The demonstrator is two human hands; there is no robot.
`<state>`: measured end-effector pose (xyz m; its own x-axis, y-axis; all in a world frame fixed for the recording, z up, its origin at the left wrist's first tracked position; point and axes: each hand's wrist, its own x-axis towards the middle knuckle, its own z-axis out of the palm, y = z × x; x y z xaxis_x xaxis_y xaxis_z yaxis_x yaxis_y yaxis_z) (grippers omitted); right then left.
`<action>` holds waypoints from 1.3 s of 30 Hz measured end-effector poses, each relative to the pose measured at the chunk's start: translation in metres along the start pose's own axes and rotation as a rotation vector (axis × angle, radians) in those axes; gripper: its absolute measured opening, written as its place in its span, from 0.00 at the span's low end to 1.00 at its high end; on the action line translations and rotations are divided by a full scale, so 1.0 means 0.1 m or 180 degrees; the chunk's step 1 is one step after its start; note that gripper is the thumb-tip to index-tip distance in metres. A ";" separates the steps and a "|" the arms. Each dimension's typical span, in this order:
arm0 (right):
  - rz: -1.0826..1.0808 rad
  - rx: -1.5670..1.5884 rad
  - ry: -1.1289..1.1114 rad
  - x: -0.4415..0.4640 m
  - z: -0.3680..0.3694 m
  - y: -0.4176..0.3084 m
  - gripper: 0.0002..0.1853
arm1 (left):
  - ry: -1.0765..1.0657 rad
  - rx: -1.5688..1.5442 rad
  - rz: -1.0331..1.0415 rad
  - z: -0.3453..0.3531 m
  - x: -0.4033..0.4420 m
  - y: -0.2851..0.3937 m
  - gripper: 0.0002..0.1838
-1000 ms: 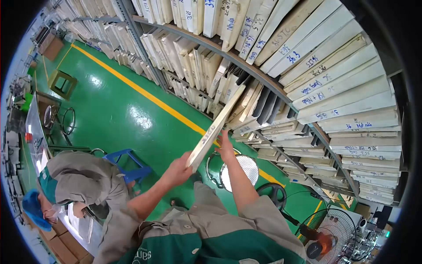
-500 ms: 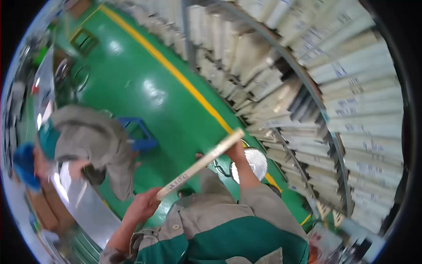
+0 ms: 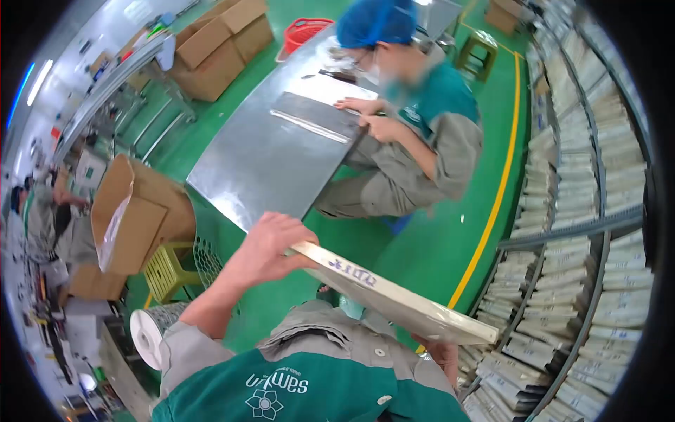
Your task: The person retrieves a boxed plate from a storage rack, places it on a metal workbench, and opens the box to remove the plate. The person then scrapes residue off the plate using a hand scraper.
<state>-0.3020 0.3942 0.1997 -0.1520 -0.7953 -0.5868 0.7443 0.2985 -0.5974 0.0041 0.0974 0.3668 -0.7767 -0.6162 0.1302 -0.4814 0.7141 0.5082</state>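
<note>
I carry a flat cream panel (image 3: 394, 292) in front of my waist, its long narrow edge turned up and marked with blue handwriting. Its left end is gripped by my left hand (image 3: 271, 250), fingers closed over the corner beside the metal table. Under the panel's lower right end is my right hand (image 3: 443, 355), closed on it and partly hidden behind the panel. The panel slopes down toward the right.
A co-worker in a blue hair cover (image 3: 376, 21) sits at the metal table (image 3: 260, 169), hands on a grey sheet. Racks of similar panels (image 3: 555, 281) line the right. Cardboard boxes (image 3: 151, 218), a yellow-green stool (image 3: 169, 271) and a white reel (image 3: 146, 337) stand left.
My view has turned, bringing the metal table and co-worker ahead of me. The panel, still in both hands, has swung from rising toward the right to sloping down toward the right.
</note>
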 end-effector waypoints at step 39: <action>-0.1202 -0.2802 0.0909 -0.01 1.26 -0.25 0.14 | 0.0381 -0.0747 0.0059 0.13 0.05 -1.25 0.18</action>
<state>-0.2384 0.3210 0.2844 -0.5158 -0.7966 -0.3153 -0.1144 0.4288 -0.8961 0.0548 0.0093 0.2926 -0.7242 -0.6486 0.2341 -0.3492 0.6377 0.6866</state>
